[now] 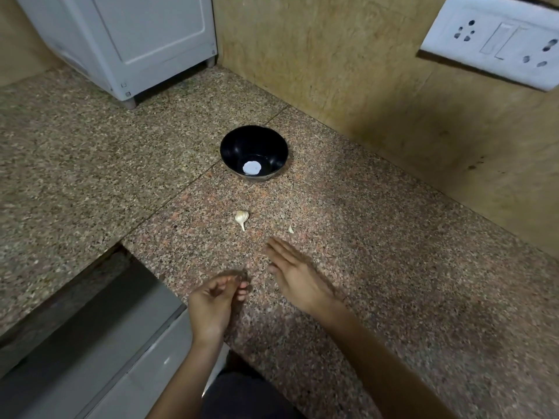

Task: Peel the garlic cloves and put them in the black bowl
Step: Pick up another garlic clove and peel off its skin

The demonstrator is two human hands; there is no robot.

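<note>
While the right hand (295, 273) lies flat and the left hand (216, 300) curls, contents unclear, the garlic (241, 218) looks light, papery. Pinch its body.

No legible text, label, brand or number on anything.

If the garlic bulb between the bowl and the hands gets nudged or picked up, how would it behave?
The garlic bulb looks small and rounded with a tapering stem, so a nudge would probably roll or pivot it on the polished counter. Being that small, it is likely light. Its pale papery skin may flake or slip when gripped.
</note>
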